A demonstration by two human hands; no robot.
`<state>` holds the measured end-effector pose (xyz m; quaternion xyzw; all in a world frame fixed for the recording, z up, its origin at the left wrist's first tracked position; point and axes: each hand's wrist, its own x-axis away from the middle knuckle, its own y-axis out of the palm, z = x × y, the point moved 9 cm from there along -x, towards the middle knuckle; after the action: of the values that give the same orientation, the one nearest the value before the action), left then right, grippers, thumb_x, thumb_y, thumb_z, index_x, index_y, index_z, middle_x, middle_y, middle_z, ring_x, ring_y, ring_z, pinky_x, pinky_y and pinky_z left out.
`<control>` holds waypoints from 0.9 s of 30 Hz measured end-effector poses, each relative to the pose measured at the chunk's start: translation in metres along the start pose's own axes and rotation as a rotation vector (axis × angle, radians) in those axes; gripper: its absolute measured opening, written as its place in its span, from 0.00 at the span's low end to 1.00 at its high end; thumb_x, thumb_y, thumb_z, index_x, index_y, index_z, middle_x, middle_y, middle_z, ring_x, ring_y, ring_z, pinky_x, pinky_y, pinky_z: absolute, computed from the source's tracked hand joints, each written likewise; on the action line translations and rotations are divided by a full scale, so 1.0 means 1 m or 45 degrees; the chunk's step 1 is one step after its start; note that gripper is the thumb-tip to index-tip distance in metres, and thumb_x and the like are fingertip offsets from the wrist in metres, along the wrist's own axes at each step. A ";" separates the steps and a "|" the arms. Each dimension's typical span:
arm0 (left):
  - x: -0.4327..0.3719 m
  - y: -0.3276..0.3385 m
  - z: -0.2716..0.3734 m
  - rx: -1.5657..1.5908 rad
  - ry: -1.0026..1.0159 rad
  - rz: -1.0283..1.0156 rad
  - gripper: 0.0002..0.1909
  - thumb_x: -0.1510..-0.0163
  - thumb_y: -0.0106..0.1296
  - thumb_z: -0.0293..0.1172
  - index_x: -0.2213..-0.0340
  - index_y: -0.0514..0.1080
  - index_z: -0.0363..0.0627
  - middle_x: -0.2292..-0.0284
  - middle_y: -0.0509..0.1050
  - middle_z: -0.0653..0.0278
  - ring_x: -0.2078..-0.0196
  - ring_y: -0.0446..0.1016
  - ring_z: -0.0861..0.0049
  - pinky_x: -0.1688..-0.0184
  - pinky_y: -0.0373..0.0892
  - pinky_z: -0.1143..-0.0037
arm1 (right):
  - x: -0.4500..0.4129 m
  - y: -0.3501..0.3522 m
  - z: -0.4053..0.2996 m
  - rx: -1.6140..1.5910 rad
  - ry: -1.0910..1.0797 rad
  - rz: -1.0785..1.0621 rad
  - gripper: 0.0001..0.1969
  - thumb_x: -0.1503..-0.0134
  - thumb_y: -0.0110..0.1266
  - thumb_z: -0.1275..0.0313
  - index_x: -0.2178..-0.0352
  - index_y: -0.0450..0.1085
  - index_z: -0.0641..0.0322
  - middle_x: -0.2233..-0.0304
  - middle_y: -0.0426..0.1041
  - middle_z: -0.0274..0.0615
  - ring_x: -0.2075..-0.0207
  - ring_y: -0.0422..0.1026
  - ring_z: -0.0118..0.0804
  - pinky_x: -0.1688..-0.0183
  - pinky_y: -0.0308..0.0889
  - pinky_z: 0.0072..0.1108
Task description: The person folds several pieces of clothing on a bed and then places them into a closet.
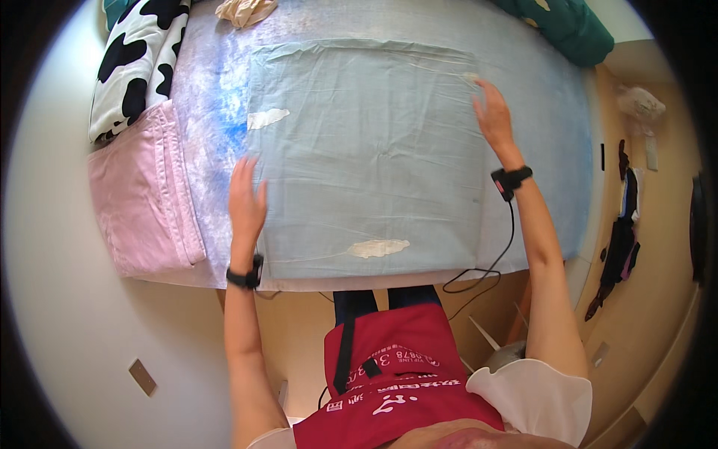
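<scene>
Before me a pale blue-green cloth [370, 185] lies spread as a near-square, with creases across it and cream cloud-shaped patches of pattern. Beside its left edge is my left hand [247, 196], fingers pointing away from me and thumb apart, with nothing in it. My right hand [495, 120] is at the upper right edge of the cloth, fingertips close to the corner and thumb apart. It holds nothing that I can see; whether it touches the fabric I cannot tell.
The cloth rests on a bed-like surface with a mottled blue-white cover [535, 168]. A folded pink cloth [146, 196] and black-and-white patterned fabric [134, 73] are at left. Green fabric [578, 33] lies far right, beige fabric [245, 11] far left. A black cable [511, 224] hangs from my right wristband.
</scene>
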<state>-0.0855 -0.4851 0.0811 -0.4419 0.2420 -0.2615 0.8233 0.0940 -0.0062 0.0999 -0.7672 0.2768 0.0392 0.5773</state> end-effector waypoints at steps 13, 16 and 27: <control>-0.247 0.157 -0.058 -0.499 0.212 0.218 0.28 0.33 0.36 0.57 0.35 0.59 0.72 0.32 0.56 0.71 0.28 0.49 0.61 0.31 0.39 0.45 | -0.080 0.182 0.025 0.182 -0.262 -0.017 0.27 0.32 0.40 0.56 0.33 0.56 0.45 0.32 0.57 0.40 0.31 0.55 0.51 0.31 0.47 0.41; -0.259 0.138 -0.116 -0.540 0.083 0.188 0.27 0.32 0.35 0.56 0.35 0.59 0.73 0.32 0.56 0.70 0.28 0.48 0.61 0.30 0.39 0.46 | -0.062 0.158 0.114 0.252 -0.037 -0.074 0.26 0.29 0.34 0.54 0.32 0.53 0.39 0.30 0.53 0.36 0.28 0.48 0.48 0.29 0.41 0.42; -0.258 0.129 -0.123 -0.446 -0.133 0.159 0.26 0.31 0.35 0.39 0.35 0.59 0.49 0.36 0.61 0.55 0.32 0.54 0.56 0.31 0.46 0.57 | -0.076 0.149 0.161 0.162 0.070 0.036 0.27 0.29 0.30 0.50 0.32 0.53 0.34 0.30 0.54 0.33 0.28 0.48 0.47 0.29 0.39 0.46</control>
<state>-0.3274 -0.3323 -0.0466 -0.5757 0.2677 -0.1406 0.7597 0.0017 0.1423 -0.0531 -0.7257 0.3054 0.0087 0.6164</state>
